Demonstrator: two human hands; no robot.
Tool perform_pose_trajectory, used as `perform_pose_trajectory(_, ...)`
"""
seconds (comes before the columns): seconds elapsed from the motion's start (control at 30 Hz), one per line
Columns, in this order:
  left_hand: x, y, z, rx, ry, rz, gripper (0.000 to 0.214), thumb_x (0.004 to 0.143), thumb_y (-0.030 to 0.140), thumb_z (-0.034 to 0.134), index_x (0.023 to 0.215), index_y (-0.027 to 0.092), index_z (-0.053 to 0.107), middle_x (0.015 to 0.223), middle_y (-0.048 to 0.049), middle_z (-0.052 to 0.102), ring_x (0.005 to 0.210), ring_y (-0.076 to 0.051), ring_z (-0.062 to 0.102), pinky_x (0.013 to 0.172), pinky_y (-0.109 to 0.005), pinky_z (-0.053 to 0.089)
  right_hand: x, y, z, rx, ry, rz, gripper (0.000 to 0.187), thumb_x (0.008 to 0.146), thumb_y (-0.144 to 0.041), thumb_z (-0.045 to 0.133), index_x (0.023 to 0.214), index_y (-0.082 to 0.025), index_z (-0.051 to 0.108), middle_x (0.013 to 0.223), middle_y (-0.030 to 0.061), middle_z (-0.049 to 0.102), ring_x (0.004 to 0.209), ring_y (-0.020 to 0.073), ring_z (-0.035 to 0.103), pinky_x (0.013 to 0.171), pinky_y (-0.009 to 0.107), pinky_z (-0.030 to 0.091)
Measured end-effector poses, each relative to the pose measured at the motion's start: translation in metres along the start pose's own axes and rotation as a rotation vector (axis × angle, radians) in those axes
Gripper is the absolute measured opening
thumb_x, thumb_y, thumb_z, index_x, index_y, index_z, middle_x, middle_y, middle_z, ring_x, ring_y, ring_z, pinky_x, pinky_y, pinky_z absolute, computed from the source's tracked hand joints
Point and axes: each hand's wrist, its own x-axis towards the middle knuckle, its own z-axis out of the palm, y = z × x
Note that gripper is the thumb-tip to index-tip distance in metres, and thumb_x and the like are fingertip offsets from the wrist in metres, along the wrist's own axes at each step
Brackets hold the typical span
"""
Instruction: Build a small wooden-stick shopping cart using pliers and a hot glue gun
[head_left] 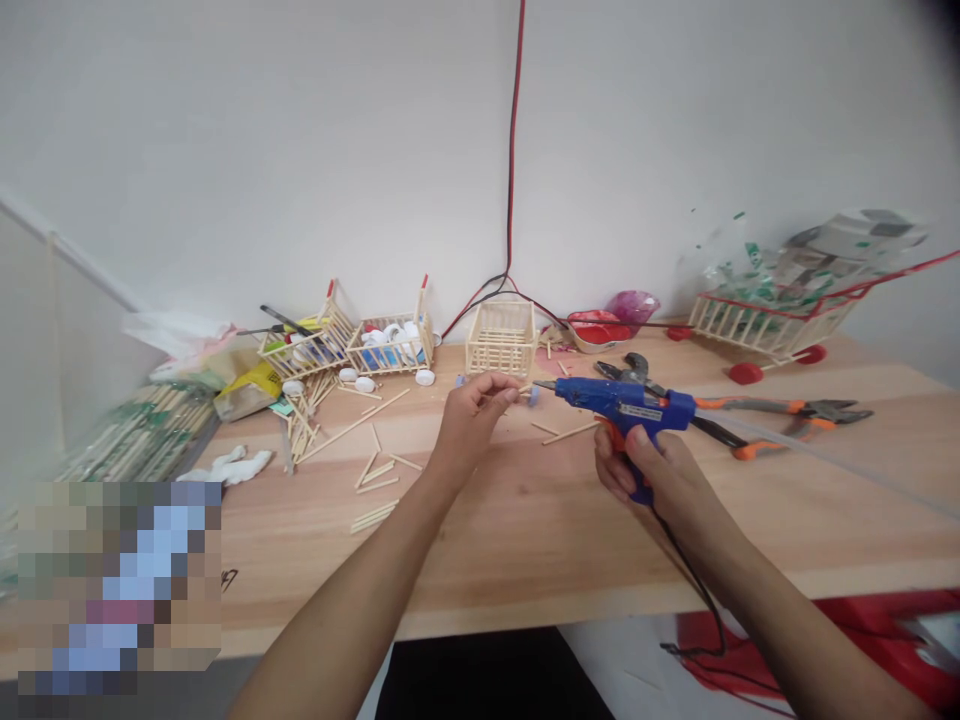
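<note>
Your right hand [667, 475] is wrapped around the handle of the blue glue gun [637, 402], fingers curled at the trigger, above the right half of the bench [525, 550]. The gun's nozzle points left, toward your left hand [476, 425]. There your fingers are pinched on a small pale stick [524, 389], mostly hidden; its end is just beside the nozzle, and you cannot tell whether they touch.

Just beyond your left hand, near the wall, stands a stick basket [500, 345]. Two small carts [390, 350] with white wheels stand to its left, one holding blue and white pieces. Loose sticks [375, 517] lie to the left of your left forearm. On the right, orange-handled pliers [780, 406] lie beyond your right hand, and a larger cart [765, 330] with red wheels stands at the far right, filled with plastic wrapping.
</note>
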Motion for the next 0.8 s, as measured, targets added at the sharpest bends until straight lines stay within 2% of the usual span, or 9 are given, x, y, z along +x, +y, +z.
perform_pose_trajectory(0.17,0.0,-0.004,0.001,-0.149,-0.051,-0.023,0.015,0.082,0.03,0.06,0.083,0.016,0.066,0.075,-0.0011,0.065,0.073,-0.012,0.057,0.074,-0.025,0.043,0.0,0.003,-0.001,-0.022,0.007,-0.012,0.042,0.084,-0.061,0.051,0.074,-0.02,0.053,0.046,-0.0054,0.037,0.039,0.0101,0.034,0.041,0.026,0.026)
perform_pose_trajectory(0.33,0.0,-0.007,0.003,-0.303,-0.082,-0.109,0.02,0.08,0.035,0.064,0.082,0.015,0.065,0.068,0.0004,0.061,0.061,-0.009,0.048,0.061,-0.022,0.036,0.0,0.003,-0.002,-0.032,0.011,-0.017,0.04,0.086,-0.06,0.05,0.075,-0.021,0.053,0.046,-0.0051,0.037,0.039,0.0107,0.035,0.041,0.027,0.027)
perform_pose_trajectory(0.53,0.0,-0.003,0.003,-0.638,-0.151,-0.242,0.029,0.073,0.038,0.072,0.081,0.015,0.057,0.063,0.002,0.058,0.054,-0.006,0.043,0.053,-0.02,0.029,0.001,0.005,-0.007,-0.092,0.032,-0.008,0.037,0.086,-0.06,0.048,0.084,-0.023,0.053,0.047,-0.004,0.039,0.041,0.0146,0.039,0.043,0.03,0.029)
perform_pose_trajectory(0.67,0.001,0.0,0.0,-0.752,-0.161,-0.303,0.031,0.072,0.035,0.075,0.081,0.015,0.053,0.065,0.0019,0.057,0.057,-0.006,0.045,0.054,-0.018,0.031,0.001,0.009,-0.011,-0.231,0.061,-0.045,0.037,0.09,-0.056,0.044,0.089,-0.02,0.053,0.049,-0.0041,0.044,0.045,0.0139,0.044,0.047,0.028,0.034)
perform_pose_trajectory(0.8,0.003,0.001,-0.005,-0.781,-0.137,-0.304,0.031,0.068,0.03,0.078,0.082,0.015,0.055,0.066,0.0014,0.058,0.058,-0.006,0.047,0.055,-0.018,0.034,0.0,0.01,-0.014,-0.445,0.119,-0.067,0.038,0.092,-0.054,0.042,0.092,-0.019,0.054,0.052,-0.0024,0.053,0.05,0.014,0.051,0.053,0.027,0.039)
